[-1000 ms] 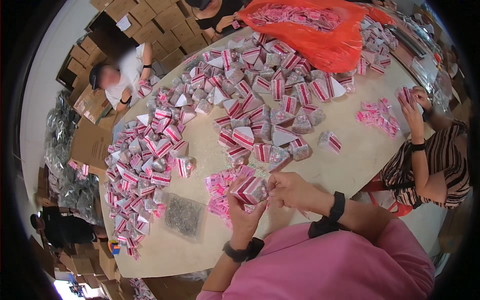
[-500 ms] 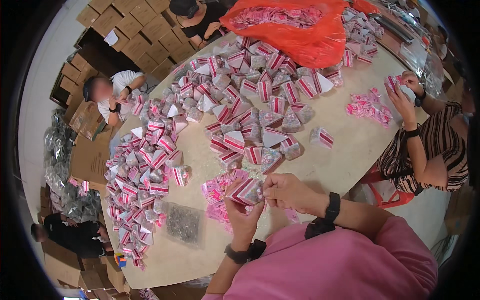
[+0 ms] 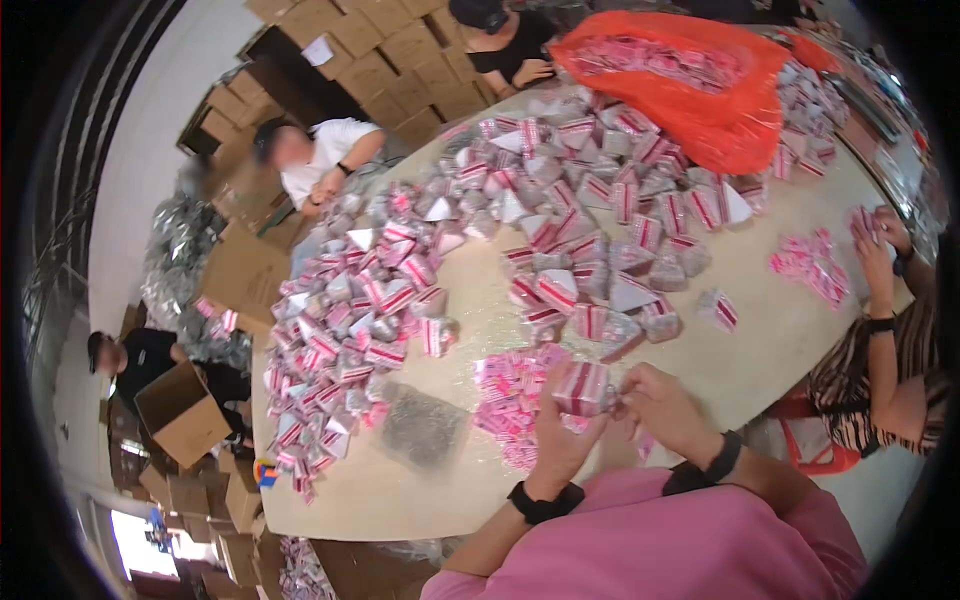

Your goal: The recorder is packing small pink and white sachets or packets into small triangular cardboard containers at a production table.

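My left hand (image 3: pixel 563 435) grips a small red-and-white striped packet (image 3: pixel 582 386) from below, just above the table's near edge. My right hand (image 3: pixel 662 408) pinches the packet's right side, fingers closed on it. Both wrists wear black bands, and my sleeves are pink. Just left of my hands lies a heap of pink flat wrappers (image 3: pixel 510 400) on the beige table (image 3: pixel 760 350).
Large piles of striped packets (image 3: pixel 350 330) cover the table's left and middle. An orange bag (image 3: pixel 700 85) full of pink wrappers sits at the far end. A clear bag (image 3: pixel 420 425) lies near me. A person's hands (image 3: pixel 875 245) work at the right. Cardboard boxes (image 3: pixel 185 415) surround seated people on the left.
My hands stayed together on the packet, turning it slightly. The person at the right lowered their hands toward the table. The view shifted a little.
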### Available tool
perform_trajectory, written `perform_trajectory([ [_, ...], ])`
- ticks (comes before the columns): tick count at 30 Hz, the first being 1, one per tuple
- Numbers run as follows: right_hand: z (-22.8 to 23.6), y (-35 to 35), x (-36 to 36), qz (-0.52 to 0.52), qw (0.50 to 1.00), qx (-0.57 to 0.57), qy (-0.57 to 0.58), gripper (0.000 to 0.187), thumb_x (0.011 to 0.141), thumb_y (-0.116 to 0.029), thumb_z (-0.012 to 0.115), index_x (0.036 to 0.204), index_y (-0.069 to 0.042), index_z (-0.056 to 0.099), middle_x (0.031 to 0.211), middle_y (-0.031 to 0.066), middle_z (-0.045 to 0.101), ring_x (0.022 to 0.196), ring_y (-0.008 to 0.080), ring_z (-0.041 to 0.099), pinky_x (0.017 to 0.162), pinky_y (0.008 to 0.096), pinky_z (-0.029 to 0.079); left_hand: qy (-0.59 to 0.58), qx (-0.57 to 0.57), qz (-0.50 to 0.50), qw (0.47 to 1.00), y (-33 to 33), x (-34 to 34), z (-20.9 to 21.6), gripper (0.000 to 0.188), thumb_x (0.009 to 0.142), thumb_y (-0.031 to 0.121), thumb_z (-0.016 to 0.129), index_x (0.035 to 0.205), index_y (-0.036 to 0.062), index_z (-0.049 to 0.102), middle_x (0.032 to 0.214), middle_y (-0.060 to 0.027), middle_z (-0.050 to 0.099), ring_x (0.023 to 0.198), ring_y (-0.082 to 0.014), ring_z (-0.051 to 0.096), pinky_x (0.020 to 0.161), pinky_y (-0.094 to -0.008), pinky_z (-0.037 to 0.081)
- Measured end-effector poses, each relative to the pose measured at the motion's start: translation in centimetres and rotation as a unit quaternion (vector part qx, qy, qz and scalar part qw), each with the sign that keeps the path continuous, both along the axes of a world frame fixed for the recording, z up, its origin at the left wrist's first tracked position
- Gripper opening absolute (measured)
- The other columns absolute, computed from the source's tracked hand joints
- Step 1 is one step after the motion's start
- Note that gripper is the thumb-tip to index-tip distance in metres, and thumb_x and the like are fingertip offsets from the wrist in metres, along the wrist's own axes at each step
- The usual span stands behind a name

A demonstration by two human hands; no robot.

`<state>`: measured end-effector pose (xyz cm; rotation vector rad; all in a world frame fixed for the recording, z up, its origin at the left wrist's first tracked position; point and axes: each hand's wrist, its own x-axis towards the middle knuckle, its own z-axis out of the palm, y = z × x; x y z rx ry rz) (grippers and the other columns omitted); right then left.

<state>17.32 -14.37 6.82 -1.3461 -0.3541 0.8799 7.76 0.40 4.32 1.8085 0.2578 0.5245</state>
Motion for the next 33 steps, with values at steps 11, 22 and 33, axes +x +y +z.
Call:
perform_trajectory([
  [11,0.8,-0.9,-0.7,-0.012,0.964,-0.125,-0.234,0.012,0.088,-0.010,0.047,0.093,-0.001,0.054,0.074,0.0121,0.057,0.069,0.0209,0.057,0.064,0.0347,0.044,-0.022,-0.077,-0.009,0.997,-1.0,0.5,0.4,0.078,0.070,-0.004,0.071,0.135,0.0037,0.030,0.132,-0.0117,0.038,0.116,-0.0217,0.046,0.094,-0.0333,0.043],
  [22,-0.8,-1.5,-0.7,-0.035,0.900,-0.137,-0.413,0.014,0.087,-0.012,0.045,0.094,-0.004,0.054,0.068,0.0207,0.059,0.066,0.0394,0.058,0.058,0.0490,0.043,0.006,-0.037,-0.009,0.999,-1.5,0.9,0.5,0.075,0.072,0.004,0.074,0.134,0.0022,0.032,0.131,-0.0140,0.038,0.118,-0.0240,0.044,0.096,-0.0358,0.040],
  [33,-1.7,-1.1,1.3,0.047,0.988,-0.115,-0.094,0.007,0.081,-0.008,0.052,0.081,-0.002,0.057,0.066,0.0198,0.060,0.062,0.0322,0.062,0.053,0.0431,0.045,-0.011,0.164,-0.051,0.985,-0.4,1.0,0.5,0.077,0.072,0.005,0.073,0.136,0.0015,0.031,0.131,-0.0194,0.040,0.122,-0.0307,0.041,0.101,-0.0401,0.034],
])
